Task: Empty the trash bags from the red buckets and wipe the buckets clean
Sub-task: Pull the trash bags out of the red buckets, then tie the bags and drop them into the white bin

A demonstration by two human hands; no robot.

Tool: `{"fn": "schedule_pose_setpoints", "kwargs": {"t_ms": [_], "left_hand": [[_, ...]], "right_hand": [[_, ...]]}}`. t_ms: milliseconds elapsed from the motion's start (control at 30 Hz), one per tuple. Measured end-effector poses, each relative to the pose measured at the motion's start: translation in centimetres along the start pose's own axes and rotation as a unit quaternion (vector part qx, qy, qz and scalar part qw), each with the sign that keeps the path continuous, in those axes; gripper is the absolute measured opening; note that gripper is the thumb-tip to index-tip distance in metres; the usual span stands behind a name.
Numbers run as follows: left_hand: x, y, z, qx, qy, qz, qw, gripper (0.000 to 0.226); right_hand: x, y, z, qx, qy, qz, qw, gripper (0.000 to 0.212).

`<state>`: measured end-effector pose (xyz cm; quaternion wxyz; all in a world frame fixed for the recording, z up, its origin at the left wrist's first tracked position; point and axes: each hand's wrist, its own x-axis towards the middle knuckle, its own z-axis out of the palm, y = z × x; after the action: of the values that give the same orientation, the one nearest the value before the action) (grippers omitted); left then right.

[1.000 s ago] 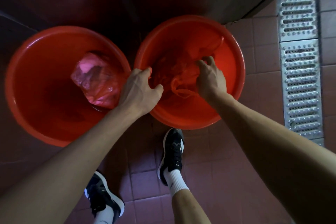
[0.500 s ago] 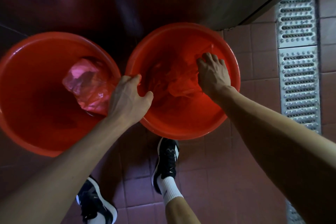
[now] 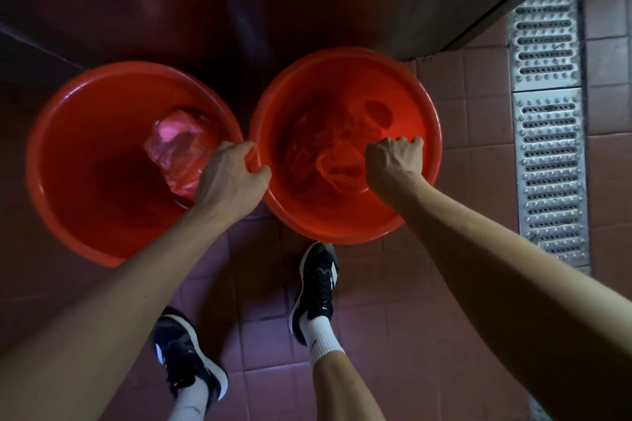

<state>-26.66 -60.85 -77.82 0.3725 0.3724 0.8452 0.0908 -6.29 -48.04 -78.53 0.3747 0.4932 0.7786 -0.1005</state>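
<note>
The red trash bag (image 3: 337, 161) lies crumpled inside the right bucket (image 3: 427, 133), thin, limp and likely light; its gathered edge offers the best hold. The right hand (image 3: 393, 164) is clenched on that edge inside the bucket. The left hand (image 3: 232, 178) clamps the bucket's near-left rim, beside the left bucket (image 3: 44, 161) holding a pink bag (image 3: 176, 143).

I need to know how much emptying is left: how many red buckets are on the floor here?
2. The left bucket holds a pink bag; the right bucket, touching it, holds a red bag.
</note>
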Motion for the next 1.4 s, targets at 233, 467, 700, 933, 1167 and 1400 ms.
{"fn": "schedule_pose_setpoints", "kwargs": {"t_ms": [233,467,700,933,1167,1400], "left_hand": [[-1.6,-2.2,-3.7,-0.084,0.073,-0.045,0.993,0.03],[-3.3,-3.8,-7.9,-0.132,0.15,-0.051,0.979,0.029],[-7.9,-3.3,-12.8,-0.182,0.153,-0.058,0.97,0.032],[-12.5,-0.3,-18.4,-0.232,0.157,-0.066,0.958,0.031],[-17.8,3.2,-24.6,-0.328,0.178,-0.081,0.924,0.019],[-24.9,4.1,-29.2,-0.387,0.208,-0.086,0.894,0.021]], "right_hand": [[-2.3,-2.3,-0.6,0.297,0.16,0.022,0.941,0.023],[-6.1,-4.3,-3.4,0.621,0.135,0.074,0.769,0.018],[-12.0,-4.1,-6.2,0.633,0.164,0.128,0.746,0.02],[-18.3,-4.0,-13.5,0.656,0.21,0.099,0.718,0.015],[-24.8,-4.1,-21.2,0.659,0.208,0.033,0.722,0.017],[-31.2,-5.2,-26.3,0.626,0.221,-0.042,0.746,0.011]]}}
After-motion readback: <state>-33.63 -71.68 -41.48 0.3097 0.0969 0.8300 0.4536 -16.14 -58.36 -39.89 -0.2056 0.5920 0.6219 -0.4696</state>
